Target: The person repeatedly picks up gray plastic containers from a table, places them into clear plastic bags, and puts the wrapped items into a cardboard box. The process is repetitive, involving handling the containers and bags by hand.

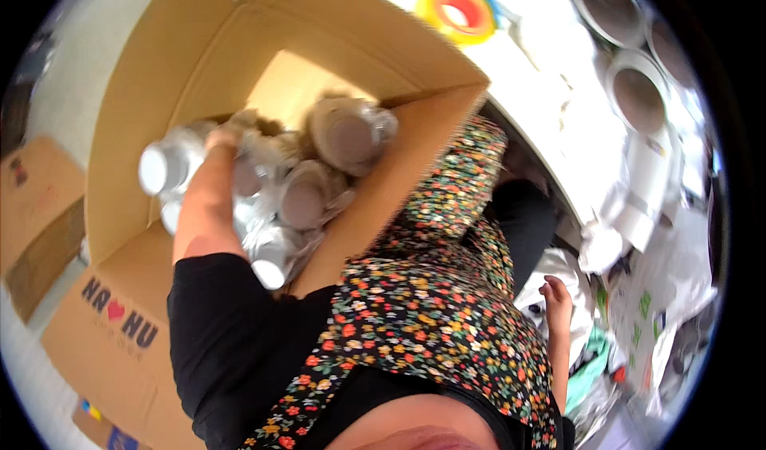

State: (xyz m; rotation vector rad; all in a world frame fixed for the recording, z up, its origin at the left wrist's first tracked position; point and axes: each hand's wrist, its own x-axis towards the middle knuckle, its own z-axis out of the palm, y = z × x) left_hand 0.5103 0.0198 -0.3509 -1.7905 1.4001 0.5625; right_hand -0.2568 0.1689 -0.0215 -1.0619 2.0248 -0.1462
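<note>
My left arm reaches down into a large cardboard box (137,290). My left hand (224,137) is among several rounded white and grey items wrapped in clear plastic; its fingers are blurred and mostly hidden between them. A white-ended wrapped cylinder (163,168) lies just left of that hand, and a larger wrapped cylinder (345,137) sits to its right. Closer to me is another wrapped cylinder (273,265) with a white end. My right hand (557,297) hangs at my right side beside a white plastic bag (550,268), fingers loosely bent, with nothing seen in it.
Beyond the box's right wall, a yellow and red tape roll (456,13) lies on a white table (523,103). Large white tubes (637,99) stand at the far right, above plastic bags (666,290). Another cardboard box (40,203) is on the left.
</note>
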